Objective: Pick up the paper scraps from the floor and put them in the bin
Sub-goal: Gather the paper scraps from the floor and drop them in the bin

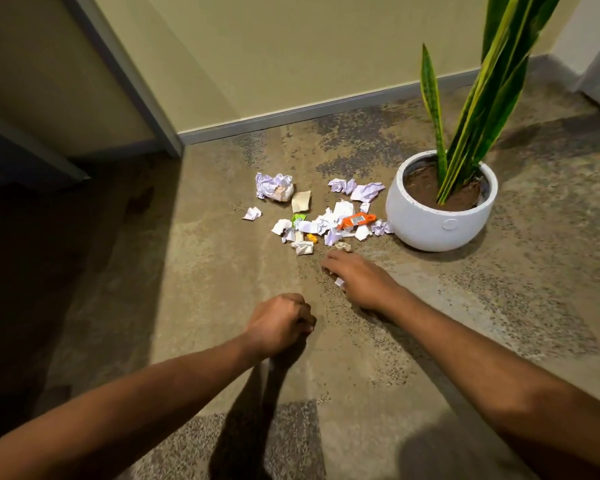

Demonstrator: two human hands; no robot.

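White paper scraps (326, 225) are lying heaped on the floor (187, 271), just left of the white pot (440, 223), the nearest piece sitting right beside its wall. (Observer)

Noting that. Is anything lying mixed in with them? (Recorder)

An orange wrapper (355, 220) is sitting in the heap on the pot side, and a green wrapper (298, 220) is lying farther from the pot. A bigger crumpled ball (274, 188) is resting at the heap's outer edge, well apart from the pot. A striped green plant (465, 116) is standing upright in the pot's soil. (Observer)

And what are the hands doing? (Recorder)

The right hand (357, 278) is reaching palm down on the near side of the heap, left of the pot and nearer the person. Its fingers are half bent, with the tips stopping just short of a tan scrap (342, 245). A small white scrap (339, 282) is showing under the thumb side, but I cannot tell whether it is being gripped or only lying beneath. The left hand (279, 323) is hanging farther still from the pot, its fingers curling together into a fist that is hiding whatever is inside. (Observer)
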